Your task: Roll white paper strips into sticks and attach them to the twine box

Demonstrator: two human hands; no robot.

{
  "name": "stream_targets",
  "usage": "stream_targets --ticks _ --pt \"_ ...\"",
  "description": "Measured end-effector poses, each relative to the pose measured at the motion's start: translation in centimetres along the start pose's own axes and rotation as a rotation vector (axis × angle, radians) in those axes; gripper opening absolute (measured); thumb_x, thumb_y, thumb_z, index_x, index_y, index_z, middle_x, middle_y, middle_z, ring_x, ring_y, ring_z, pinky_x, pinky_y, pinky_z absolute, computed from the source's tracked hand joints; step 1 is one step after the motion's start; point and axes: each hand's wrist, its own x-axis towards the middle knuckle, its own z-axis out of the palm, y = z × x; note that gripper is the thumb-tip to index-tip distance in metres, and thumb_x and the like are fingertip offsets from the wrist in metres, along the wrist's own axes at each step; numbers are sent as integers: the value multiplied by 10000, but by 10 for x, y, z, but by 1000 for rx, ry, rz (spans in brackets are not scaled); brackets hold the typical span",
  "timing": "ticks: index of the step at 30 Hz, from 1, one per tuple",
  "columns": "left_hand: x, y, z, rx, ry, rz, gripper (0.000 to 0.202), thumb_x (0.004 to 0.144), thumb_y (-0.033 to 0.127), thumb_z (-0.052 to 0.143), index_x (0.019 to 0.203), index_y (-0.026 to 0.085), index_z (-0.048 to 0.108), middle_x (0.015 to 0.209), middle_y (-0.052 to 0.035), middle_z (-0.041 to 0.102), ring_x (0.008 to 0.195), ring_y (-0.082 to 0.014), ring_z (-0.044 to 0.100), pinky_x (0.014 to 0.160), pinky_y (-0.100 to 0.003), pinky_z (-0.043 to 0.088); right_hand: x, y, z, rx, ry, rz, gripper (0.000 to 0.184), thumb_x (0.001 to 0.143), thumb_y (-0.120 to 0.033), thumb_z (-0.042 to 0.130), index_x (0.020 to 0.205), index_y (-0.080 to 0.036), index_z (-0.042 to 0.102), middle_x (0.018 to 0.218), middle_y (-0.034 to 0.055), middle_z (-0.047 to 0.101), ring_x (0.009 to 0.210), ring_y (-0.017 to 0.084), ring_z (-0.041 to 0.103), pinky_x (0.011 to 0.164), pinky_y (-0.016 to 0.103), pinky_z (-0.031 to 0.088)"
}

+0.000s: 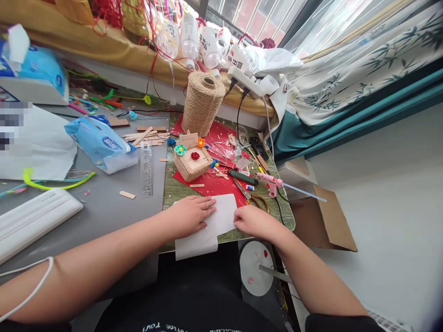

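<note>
A white sheet of paper (224, 214) lies at the table's front edge, with one part hanging over it. My left hand (194, 214) rests flat on the paper, fingers stretched out and slightly apart. At the paper's right edge, my right hand (247, 219) has its fingers curled closed on the border; the fingertips are partly hidden. Just beyond the paper stands a small box wrapped in twine (192, 161), with coloured flowers and a little card on top. Scissors (254, 198) with brown handles lie beyond my right hand.
Behind the box stands a big twine spool (204, 103). A pink glue gun (272, 182) lies at the right edge, near a dark green utility knife (244, 177). To the left are a clear ruler (146, 170), wooden sticks (148, 137) and a blue tissue pack (100, 145).
</note>
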Motion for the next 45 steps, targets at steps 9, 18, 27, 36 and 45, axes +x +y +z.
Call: stream_targets --ticks 9,18,27,36,45 --pt "-1 11 -33 -274 446 -86 392 941 428 644 1254 194 613 1195 -103 714 1107 -243 649 958 -386 510 -5 -38 42 1364 241 -71 257 860 -409 764 907 -189 638 570 -72 489 468 61 340 476 225 212" --pt "-4 16 -42 -407 767 30 67 912 248 720 973 222 711 876 -7 773 790 -131 685 742 -256 524 -3 -69 60 1615 279 -159 213 879 -362 762 882 -205 618 538 -80 478 460 58 308 478 221 200" --pt "-4 16 -38 -503 805 -98 137 863 313 778 852 200 702 821 0 764 738 -120 699 696 -236 533 -1 -76 67 1606 405 -202 193 866 -343 781 918 -210 651 587 -64 520 496 68 380 483 214 248" --pt "-1 12 -40 -487 771 48 50 914 234 714 955 218 738 877 -23 783 801 -135 702 761 -265 541 -3 -70 66 1559 362 -196 176 918 -375 720 951 -211 662 646 -36 588 518 85 487 482 213 338" --pt "1 0 -32 -287 586 29 103 967 263 628 950 218 719 892 -22 766 819 -154 684 752 -291 525 -4 -32 35 821 381 -132 207 963 -361 622 1088 -216 698 827 23 705 717 162 655 673 295 512"
